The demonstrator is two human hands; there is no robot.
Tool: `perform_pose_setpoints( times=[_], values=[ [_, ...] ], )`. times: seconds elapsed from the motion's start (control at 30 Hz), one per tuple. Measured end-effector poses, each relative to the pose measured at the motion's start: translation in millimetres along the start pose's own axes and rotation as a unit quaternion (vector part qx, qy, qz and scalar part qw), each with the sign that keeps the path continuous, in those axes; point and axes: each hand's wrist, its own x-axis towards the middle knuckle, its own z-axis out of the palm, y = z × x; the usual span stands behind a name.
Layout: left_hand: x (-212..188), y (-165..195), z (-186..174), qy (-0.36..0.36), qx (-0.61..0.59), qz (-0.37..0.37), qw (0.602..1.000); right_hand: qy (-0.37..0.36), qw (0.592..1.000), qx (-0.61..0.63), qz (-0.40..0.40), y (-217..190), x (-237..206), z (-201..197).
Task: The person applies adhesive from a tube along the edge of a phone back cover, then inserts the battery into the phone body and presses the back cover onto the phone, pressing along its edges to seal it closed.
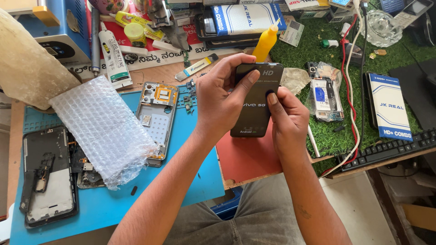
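We are holding a black phone screen panel [256, 102] up between both hands, above the far edge of the tabletop [247, 159], just in front of us and slightly right of centre. Its long axis is running nearly straight away from us, top end pointing toward the yellow squeeze bottle [265, 41] and bottom end toward our lap.

Our left hand [220, 97] is the nearer and firmer one: it is wrapping around the panel's left long edge, fingers curling over the top corner and thumb lying across the face, so it is closed and gripping the panel. Our right hand [286, 118] is coming in from the right edge, partly curled, with the thumb tip pressing on the panel's face near mid-height; whether its other fingers are clasping the back we cannot tell, since the panel is hiding them.

To the left, lying flat on the blue work mat [113, 204], are an opened phone frame [156, 118], a sheet of bubble wrap [102, 129] and another stripped phone body [47, 177], all well apart from our hands.
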Motion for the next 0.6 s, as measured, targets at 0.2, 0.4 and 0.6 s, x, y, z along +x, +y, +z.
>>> perform_pose_setpoints(
  times=[0.2, 0.4, 0.6],
  values=[
    [0.2, 1.2, -0.2, -0.002, 0.012, -0.002, 1.0, 0.002, 1.0, 0.018, 0.016, 0.5, 2.2, 1.5],
    [0.9, 1.0, 0.0, -0.025, -0.033, -0.021, 0.999, 0.008, 0.999, -0.033, 0.02, -4.4, 0.2, 2.9],
    [1.4, -2.5, -0.8, -0.042, -0.082, -0.027, 0.995, 0.009, 0.998, -0.056, 0.015, -3.4, 0.5, 3.6]
  ],
)
